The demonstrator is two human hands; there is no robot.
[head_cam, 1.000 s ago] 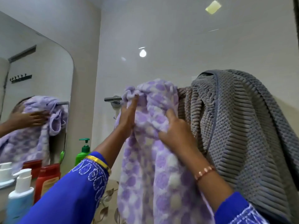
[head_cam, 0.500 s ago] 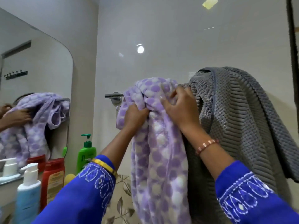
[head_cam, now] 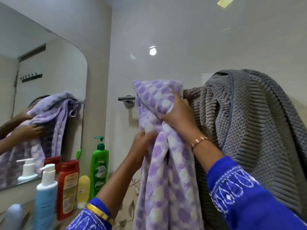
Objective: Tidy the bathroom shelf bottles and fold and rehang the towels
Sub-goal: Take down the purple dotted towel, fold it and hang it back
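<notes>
Towel: lilac-and-white spotted terry towel (head_cam: 166, 171) draped over chrome wall rail (head_cam: 126, 98), beside grey ribbed towel (head_cam: 252, 130).
Right hand (head_cam: 178, 113): grip bunches the spotted towel below the rail.
Left hand (head_cam: 142, 143): grip pinches its hanging edge.

"Vatika" on green pump bottle (head_cam: 99, 166), other labels unreadable

We see the purple dotted terry towel (head_cam: 166, 146) draped over the chrome wall rail (head_cam: 126, 98), left of the grey ribbed towel (head_cam: 257, 130); plastic pump bottles (head_cam: 99, 165) stand lower left.

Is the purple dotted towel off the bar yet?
No, the purple dotted towel is draped over the towel bar, with the right hand gripping it.
</notes>
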